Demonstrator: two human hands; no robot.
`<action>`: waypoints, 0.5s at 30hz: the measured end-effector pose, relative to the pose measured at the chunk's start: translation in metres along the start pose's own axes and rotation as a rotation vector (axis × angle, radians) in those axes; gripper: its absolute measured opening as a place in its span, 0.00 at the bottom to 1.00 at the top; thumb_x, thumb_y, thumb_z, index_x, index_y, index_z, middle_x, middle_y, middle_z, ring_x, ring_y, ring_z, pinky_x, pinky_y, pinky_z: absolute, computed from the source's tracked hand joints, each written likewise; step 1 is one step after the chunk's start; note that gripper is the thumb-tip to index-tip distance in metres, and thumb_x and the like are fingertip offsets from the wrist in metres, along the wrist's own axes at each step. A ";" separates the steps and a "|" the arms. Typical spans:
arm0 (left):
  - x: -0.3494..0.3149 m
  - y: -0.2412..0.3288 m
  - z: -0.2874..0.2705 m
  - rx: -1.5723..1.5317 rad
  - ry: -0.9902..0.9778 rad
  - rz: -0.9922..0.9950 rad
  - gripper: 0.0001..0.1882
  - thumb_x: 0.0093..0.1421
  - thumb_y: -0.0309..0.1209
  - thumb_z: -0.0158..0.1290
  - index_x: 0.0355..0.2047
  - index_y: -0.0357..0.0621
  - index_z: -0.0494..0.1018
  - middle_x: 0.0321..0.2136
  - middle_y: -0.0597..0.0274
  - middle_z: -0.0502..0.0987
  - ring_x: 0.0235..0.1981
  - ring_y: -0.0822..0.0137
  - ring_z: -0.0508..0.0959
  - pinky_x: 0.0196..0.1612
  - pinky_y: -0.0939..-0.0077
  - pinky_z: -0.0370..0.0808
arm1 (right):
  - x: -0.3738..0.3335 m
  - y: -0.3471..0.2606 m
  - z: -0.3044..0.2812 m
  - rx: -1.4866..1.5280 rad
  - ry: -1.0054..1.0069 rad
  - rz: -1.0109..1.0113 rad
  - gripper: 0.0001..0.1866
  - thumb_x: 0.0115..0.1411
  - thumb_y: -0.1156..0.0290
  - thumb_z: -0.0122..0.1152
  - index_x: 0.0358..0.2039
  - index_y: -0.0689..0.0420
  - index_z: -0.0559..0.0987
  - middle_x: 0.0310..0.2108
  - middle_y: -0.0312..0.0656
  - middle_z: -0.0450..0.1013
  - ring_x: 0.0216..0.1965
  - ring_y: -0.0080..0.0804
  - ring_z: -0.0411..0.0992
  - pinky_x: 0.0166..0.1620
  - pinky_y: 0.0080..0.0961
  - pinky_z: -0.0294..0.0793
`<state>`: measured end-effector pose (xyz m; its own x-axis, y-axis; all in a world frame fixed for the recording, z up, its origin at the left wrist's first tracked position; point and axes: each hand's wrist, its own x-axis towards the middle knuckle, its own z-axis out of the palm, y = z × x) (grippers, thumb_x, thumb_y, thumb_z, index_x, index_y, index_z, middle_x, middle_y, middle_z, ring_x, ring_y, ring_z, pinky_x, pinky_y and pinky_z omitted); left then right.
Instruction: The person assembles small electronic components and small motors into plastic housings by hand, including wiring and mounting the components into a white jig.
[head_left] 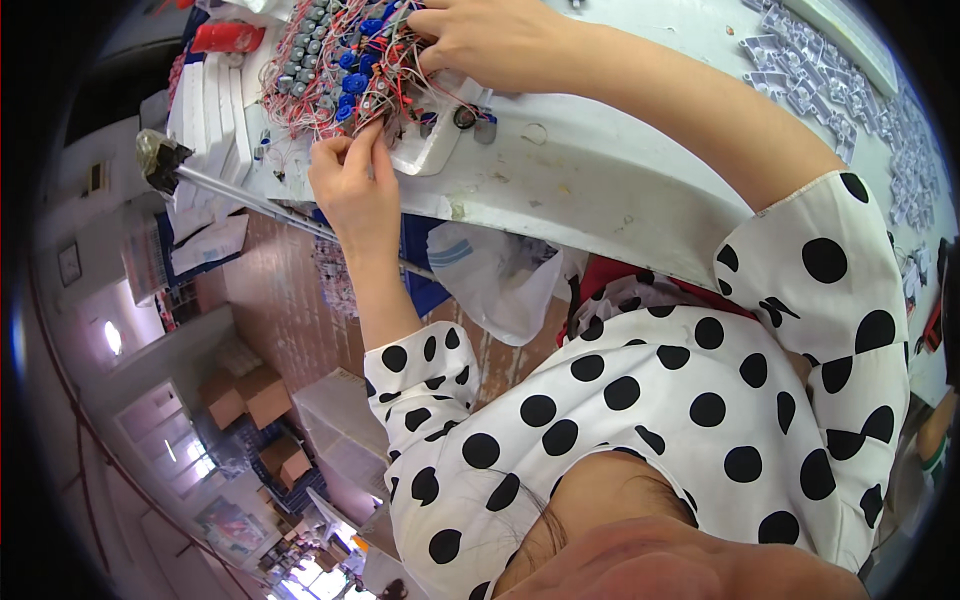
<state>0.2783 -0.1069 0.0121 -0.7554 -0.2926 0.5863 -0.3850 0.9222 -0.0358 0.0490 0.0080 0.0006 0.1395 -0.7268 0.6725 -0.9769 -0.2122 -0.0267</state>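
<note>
A dense pile of small motors with red and white wires [312,62] lies at the far left of the table, with round blue parts [352,83] among the grey cylinders. At its near edge my left hand [356,190] is closed in a pinch, fingertips among the wires. What it pinches is too small to make out. My right hand [495,42] reaches over the pile's right side, its fingers curled into the wires, and whatever they grip is hidden. A white foam tray [425,150] sits beneath the pile, between my hands.
Right of the tray stands a small dark cylindrical part [485,130]. White foam strips [215,115] and a red object [228,38] lie left of the pile. Many clear plastic pieces [790,65] cover the table's far right. A metal pole [255,200] runs along the table's near left edge.
</note>
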 end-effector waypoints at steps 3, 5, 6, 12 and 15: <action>0.002 0.010 -0.007 -0.015 -0.018 -0.049 0.11 0.54 0.26 0.67 0.39 0.53 0.86 0.32 0.62 0.72 0.36 0.62 0.74 0.42 0.67 0.71 | 0.007 0.011 0.008 -0.041 0.003 -0.013 0.06 0.51 0.63 0.60 0.24 0.47 0.83 0.32 0.34 0.72 0.42 0.33 0.69 0.45 0.30 0.68; 0.004 0.021 -0.015 0.028 -0.024 -0.004 0.13 0.52 0.26 0.68 0.39 0.56 0.86 0.39 0.60 0.73 0.42 0.60 0.73 0.47 0.66 0.70 | 0.011 0.012 0.011 -0.039 -0.029 -0.031 0.07 0.51 0.63 0.60 0.25 0.47 0.84 0.33 0.34 0.74 0.43 0.33 0.70 0.45 0.31 0.68; 0.007 0.020 -0.015 0.030 -0.031 0.000 0.13 0.52 0.26 0.68 0.39 0.56 0.86 0.39 0.60 0.73 0.42 0.60 0.73 0.47 0.66 0.70 | 0.011 0.013 0.011 -0.035 -0.027 -0.024 0.07 0.51 0.63 0.60 0.25 0.47 0.84 0.33 0.34 0.74 0.43 0.33 0.70 0.45 0.31 0.68; 0.015 0.010 -0.029 0.010 0.059 0.122 0.12 0.50 0.24 0.67 0.35 0.57 0.86 0.63 0.47 0.64 0.63 0.49 0.64 0.63 0.58 0.63 | 0.012 0.012 0.008 -0.018 -0.062 -0.012 0.07 0.50 0.64 0.61 0.25 0.48 0.85 0.35 0.35 0.76 0.45 0.34 0.71 0.46 0.31 0.70; 0.013 0.016 -0.029 -0.063 0.036 0.152 0.13 0.49 0.24 0.67 0.35 0.56 0.86 0.63 0.49 0.64 0.64 0.48 0.63 0.64 0.58 0.62 | 0.012 0.010 0.012 -0.060 -0.041 -0.015 0.07 0.50 0.64 0.61 0.24 0.48 0.85 0.35 0.35 0.76 0.45 0.34 0.72 0.46 0.31 0.71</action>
<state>0.2780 -0.0884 0.0428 -0.7822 -0.1407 0.6069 -0.2333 0.9694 -0.0759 0.0432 -0.0108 -0.0005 0.1598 -0.7504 0.6414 -0.9824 -0.1847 0.0287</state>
